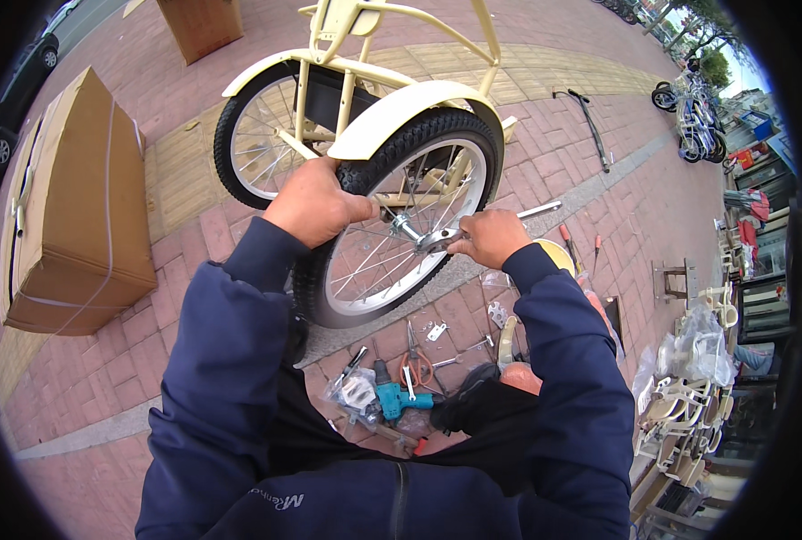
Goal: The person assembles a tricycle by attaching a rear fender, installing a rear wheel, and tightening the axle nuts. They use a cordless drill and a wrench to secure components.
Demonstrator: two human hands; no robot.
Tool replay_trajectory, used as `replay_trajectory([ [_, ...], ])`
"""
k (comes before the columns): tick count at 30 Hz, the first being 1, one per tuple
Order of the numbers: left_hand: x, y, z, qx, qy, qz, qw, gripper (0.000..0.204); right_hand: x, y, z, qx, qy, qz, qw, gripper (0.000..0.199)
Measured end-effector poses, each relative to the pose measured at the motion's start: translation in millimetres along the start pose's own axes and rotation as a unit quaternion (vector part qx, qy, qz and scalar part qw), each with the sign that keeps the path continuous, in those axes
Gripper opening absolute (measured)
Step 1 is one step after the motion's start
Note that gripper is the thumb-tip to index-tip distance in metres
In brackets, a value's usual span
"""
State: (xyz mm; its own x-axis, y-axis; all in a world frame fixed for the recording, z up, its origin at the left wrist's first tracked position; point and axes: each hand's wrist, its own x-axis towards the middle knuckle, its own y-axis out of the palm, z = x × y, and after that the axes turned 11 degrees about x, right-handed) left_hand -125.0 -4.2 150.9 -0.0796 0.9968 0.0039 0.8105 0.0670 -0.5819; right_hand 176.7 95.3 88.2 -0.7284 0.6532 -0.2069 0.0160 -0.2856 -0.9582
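Note:
In front of me stands a cream tricycle frame with two spoked wheels under cream mudguards (410, 112). My left hand (315, 207) grips the tyre of the near wheel (374, 310), thumb across it toward the spokes, the other fingers mostly hidden. At the wheel's hub, my right hand (491, 237) is closed on a ratchet wrench (537, 211). Its round head sits at the end of the axle (405, 225), and its handle sticks out past my hand to the right. The far wheel (230, 135) stands behind, to the left.
A teal power drill (392, 396), pliers (410, 346) and small metal parts lie on the brick paving below the wheel. A large cardboard box (86, 207) stands left. Toward the back right lies a dark bar (590, 130). Cream parts (680, 409) are piled at right.

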Motion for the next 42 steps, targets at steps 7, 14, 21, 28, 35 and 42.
replay_trajectory([
  [7,-3.9,1.4,-1.7,0.001,-0.03,-0.005,1.0,0.049,4.5,2.6,-40.9,-0.045,-0.019,-0.029,0.998,0.066],
  [14,-7.1,3.0,-11.7,-0.117,-0.038,-0.022,0.992,0.038,3.9,39.8,-84.2,0.01,-0.029,-0.148,0.989,0.08],
  [21,-3.6,1.1,-19.8,-0.092,-0.021,0.007,0.995,0.041,-9.5,92.7,-81.4,0.147,0.031,-0.141,0.979,0.086],
  [28,-1.8,0.5,-13.1,-0.102,-0.047,0.001,0.994,0.041,-2.6,94.9,-89.9,0.157,0.012,-0.138,0.978,0.088],
  [35,0.7,4.3,-7.2,-0.139,-0.033,-0.05,0.988,0.041,-3.6,159.3,-73.2,0.427,0.002,-0.11,0.898,0.084],
  [42,3.4,2.0,-10.3,-0.103,-0.047,-0.014,0.993,0.036,-40.6,220.5,43.3,0.804,0.188,-0.03,0.564,0.081],
])
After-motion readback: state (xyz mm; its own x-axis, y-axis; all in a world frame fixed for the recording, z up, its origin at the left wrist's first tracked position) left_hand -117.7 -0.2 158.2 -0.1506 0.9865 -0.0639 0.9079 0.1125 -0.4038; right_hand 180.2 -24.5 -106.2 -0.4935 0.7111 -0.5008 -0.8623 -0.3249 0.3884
